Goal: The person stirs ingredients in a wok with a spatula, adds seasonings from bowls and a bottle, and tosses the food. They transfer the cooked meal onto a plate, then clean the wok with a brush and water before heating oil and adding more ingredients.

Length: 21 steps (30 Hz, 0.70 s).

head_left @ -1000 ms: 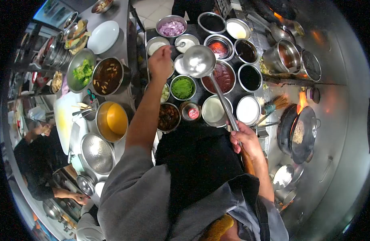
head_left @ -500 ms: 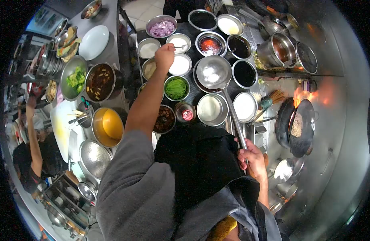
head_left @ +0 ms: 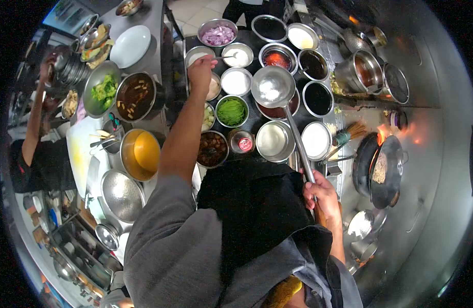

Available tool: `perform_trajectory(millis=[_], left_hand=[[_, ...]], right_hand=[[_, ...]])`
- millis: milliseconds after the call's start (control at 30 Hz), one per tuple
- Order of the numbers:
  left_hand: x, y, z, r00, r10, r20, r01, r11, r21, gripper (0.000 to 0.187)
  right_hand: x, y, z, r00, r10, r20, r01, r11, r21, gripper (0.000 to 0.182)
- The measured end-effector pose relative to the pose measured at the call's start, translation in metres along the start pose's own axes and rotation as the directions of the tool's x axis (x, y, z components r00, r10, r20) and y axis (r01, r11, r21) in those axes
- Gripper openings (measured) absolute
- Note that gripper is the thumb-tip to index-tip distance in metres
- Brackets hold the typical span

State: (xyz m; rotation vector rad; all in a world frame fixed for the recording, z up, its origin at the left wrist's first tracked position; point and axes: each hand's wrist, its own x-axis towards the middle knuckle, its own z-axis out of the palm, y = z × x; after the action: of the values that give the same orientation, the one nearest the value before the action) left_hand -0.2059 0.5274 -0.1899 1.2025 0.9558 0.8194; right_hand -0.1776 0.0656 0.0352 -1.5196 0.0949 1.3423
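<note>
My left hand (head_left: pixel 200 73) reaches over the seasoning bowls, its fingers pinched on the handle of a small spoon (head_left: pixel 223 57). The spoon's tip is over a bowl of white powder (head_left: pixel 240 60), and the hand partly covers another pale-filled bowl (head_left: pixel 196 53). My right hand (head_left: pixel 323 196) grips the long handle of a steel ladle (head_left: pixel 273 88) near my waist. Its round bowl hangs above a container of dark red sauce (head_left: pixel 290 110), partly hiding it. Below the powder bowls sit shredded greens (head_left: pixel 231 111) and a bottle with a red cap (head_left: pixel 243 143).
On the right, a wok (head_left: pixel 386 172) with minced food rests by flames (head_left: pixel 384 134). A sauce pot (head_left: pixel 361 71) stands beyond it. Left are a pot of orange liquid (head_left: pixel 139 155), a broccoli bowl (head_left: pixel 104 92) and a white plate (head_left: pixel 130 46). Another person's arm (head_left: pixel 36 123) shows at far left.
My left hand has shifted left relative to the bowls, and more of the spoon shows. The view has turned slightly. My right hand keeps its hold on the ladle.
</note>
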Motion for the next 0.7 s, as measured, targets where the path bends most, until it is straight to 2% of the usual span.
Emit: perform_trajectory(millis=[133,233,300,333,367,433,467,500,567,600,633,700], left_hand=[[-0.024,0.030,-0.020,0.999,0.038,-0.010,-0.038,0.999,0.037,0.025],[-0.065,0.068,-0.032,0.997,0.073,0.035,-0.071,0.996,-0.054,0.028],[-0.101,0.096,-0.039,0.940,0.338,0.044,-0.339,0.911,0.236,0.025],[-0.108,0.091,-0.047,0.896,0.443,-0.035,-0.420,0.870,0.260,0.025],[-0.105,0.080,-0.060,0.894,0.446,-0.040,-0.421,0.867,0.266,0.025],[-0.099,0.059,-0.085,0.906,0.419,-0.064,-0.252,0.654,0.713,0.023],[-0.099,0.049,-0.091,0.945,0.325,-0.024,-0.200,0.636,0.746,0.023],[-0.099,0.038,-0.093,0.946,0.323,-0.030,-0.195,0.638,0.745,0.023],[-0.097,0.009,-0.097,0.923,0.367,0.112,-0.305,0.526,0.794,0.023],[-0.096,-0.005,-0.099,0.910,0.402,0.105,-0.343,0.583,0.736,0.024],[-0.091,-0.019,-0.100,0.910,0.400,0.105,-0.342,0.585,0.735,0.024],[-0.084,-0.035,-0.100,0.956,0.273,0.103,-0.275,0.725,0.631,0.024]], right_hand=[[0.012,-0.006,0.007,1.000,0.004,0.016,-0.003,1.000,-0.031,0.041],[0.025,-0.009,0.010,0.998,0.002,0.056,-0.001,1.000,-0.017,0.039],[0.033,-0.010,0.012,0.997,0.015,0.080,-0.012,0.999,-0.031,0.037],[0.037,-0.009,0.012,0.995,0.019,0.099,-0.017,1.000,-0.019,0.036],[0.037,-0.009,0.013,0.994,0.020,0.108,-0.018,1.000,-0.021,0.036],[0.037,-0.011,0.015,0.989,0.037,0.147,-0.032,0.999,-0.033,0.036],[0.037,-0.011,0.015,0.988,0.037,0.150,-0.031,0.999,-0.039,0.036],[0.035,-0.010,0.015,0.986,0.032,0.164,-0.028,0.999,-0.027,0.037],[0.030,-0.008,0.014,0.984,0.033,0.174,-0.030,0.999,-0.016,0.038],[0.028,-0.007,0.014,0.985,0.043,0.168,-0.041,0.999,-0.015,0.039],[0.026,-0.007,0.013,0.986,0.051,0.160,-0.050,0.999,-0.014,0.039],[0.023,-0.006,0.013,0.989,0.055,0.140,-0.052,0.998,-0.030,0.040]])
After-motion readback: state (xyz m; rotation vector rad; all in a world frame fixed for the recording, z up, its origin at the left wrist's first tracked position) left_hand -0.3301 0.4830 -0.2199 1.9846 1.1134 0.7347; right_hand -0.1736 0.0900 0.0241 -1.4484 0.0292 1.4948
